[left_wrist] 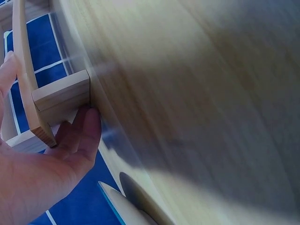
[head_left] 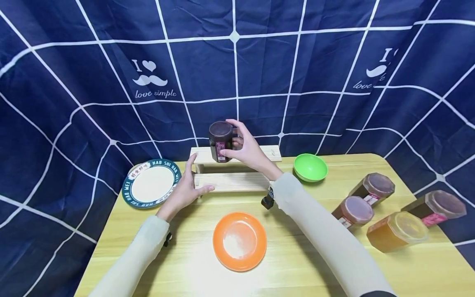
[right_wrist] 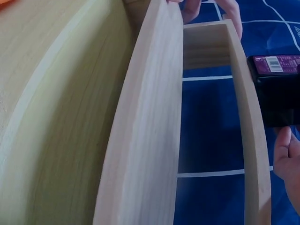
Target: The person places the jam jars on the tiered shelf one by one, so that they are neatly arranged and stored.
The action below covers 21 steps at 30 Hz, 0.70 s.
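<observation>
In the head view my right hand (head_left: 249, 150) grips a dark jar (head_left: 219, 140) with a purple label, upright at the upper step of a two-step wooden rack (head_left: 237, 182). The right wrist view has the jar (right_wrist: 277, 96) at the upper board's edge, a barcode showing on its label. My left hand (head_left: 183, 189) holds the rack's left end. From the left wrist, its fingers (left_wrist: 89, 136) curl round the end of the lower board while the thumb lies along the board's other side.
A blue-rimmed plate (head_left: 128, 190) lies left of the rack, and an orange plate (head_left: 239, 241) in front. To the right are a green bowl (head_left: 311, 167) and several lidded jars, one amber (head_left: 395, 233). A blue curtain (head_left: 267, 74) hangs behind the table (head_left: 178, 255).
</observation>
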Motion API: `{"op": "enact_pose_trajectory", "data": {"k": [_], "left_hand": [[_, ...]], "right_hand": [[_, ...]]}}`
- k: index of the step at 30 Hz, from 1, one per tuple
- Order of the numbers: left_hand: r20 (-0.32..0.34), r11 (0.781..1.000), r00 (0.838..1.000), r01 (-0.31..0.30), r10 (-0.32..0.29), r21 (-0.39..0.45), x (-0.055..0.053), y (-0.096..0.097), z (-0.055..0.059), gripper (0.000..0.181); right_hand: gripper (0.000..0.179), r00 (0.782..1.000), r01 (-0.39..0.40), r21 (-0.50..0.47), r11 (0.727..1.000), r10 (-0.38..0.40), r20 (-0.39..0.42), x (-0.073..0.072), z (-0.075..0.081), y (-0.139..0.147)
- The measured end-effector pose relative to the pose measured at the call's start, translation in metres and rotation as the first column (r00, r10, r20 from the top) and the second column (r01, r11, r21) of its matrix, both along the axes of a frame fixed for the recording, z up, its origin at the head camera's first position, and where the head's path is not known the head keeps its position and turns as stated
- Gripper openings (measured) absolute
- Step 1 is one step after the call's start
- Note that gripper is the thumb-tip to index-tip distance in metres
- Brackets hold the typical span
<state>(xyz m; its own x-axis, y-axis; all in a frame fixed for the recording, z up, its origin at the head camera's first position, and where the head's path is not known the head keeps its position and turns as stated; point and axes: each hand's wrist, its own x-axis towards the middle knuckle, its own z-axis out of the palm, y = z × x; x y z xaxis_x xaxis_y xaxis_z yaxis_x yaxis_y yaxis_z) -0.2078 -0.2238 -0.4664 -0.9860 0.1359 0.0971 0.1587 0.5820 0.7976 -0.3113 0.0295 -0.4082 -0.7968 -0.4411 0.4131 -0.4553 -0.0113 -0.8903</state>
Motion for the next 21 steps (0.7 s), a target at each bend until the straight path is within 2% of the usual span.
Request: {"op": "enact_pose_trajectory", "data": {"k": [10, 17, 21], "left_hand": [[-0.001, 1.0, 1.0, 0.002, -0.002, 0.0, -0.0005, 0.0006, -0.0019, 0.128], [0.003, 1.0, 1.0, -0.004, 0.004, -0.001, 0.0009, 0.0012, 0.0002, 0.128], [0.001, 1.0, 1.0, -0.005, 0.005, -0.007, 0.0004, 0.0004, 0.0, 0.128]], "right_hand": [[0.097, 1.0, -0.009, -0.011, 1.0, 0.009, 0.004, 0.0011, -0.0029, -0.0068], [0.11, 0.996, -0.028, -0.066, 0.997, 0.033, 0.078, 0.0053, -0.0041, -0.0101], [0.113, 0.996, -0.002, -0.028, 1.0, 0.005, 0.09, 0.009, -0.0033, -0.0083]]}}
